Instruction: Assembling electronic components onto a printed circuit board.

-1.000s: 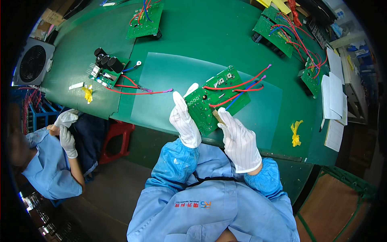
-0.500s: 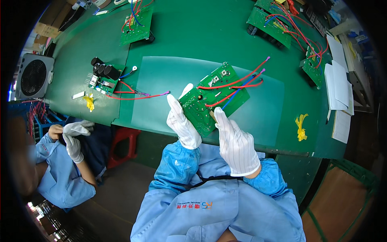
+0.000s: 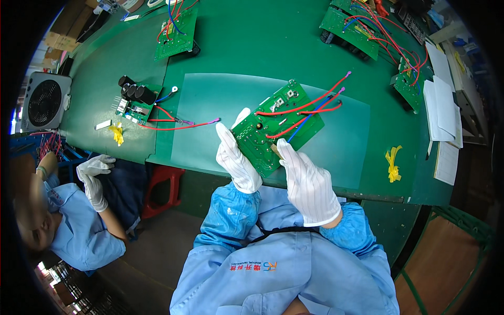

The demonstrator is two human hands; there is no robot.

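Both of my hands wear white gloves and hold one green circuit board [image 3: 275, 126] tilted above the near edge of the green bench. My left hand [image 3: 236, 155] grips the board's left edge, fingers pointing up along it. At the board's near corner, my right hand [image 3: 307, 178] holds on with the index finger laid on its face. Red wires and a blue one [image 3: 310, 105] trail from the board toward the right. Under the board lies a pale translucent mat [image 3: 210, 115].
A second board with black capacitors [image 3: 136, 100] and red leads lies at the left. More wired boards [image 3: 176, 31] [image 3: 352, 23] sit at the back, papers [image 3: 441, 121] at the right, yellow ties [image 3: 392, 164] near the edge. A co-worker's gloved hands [image 3: 94, 176] and a fan [image 3: 44, 100] are at the left.
The board and both my hands have held their grip and barely moved. The co-worker at the left has shifted gloved hands slightly lower and rightward in view.
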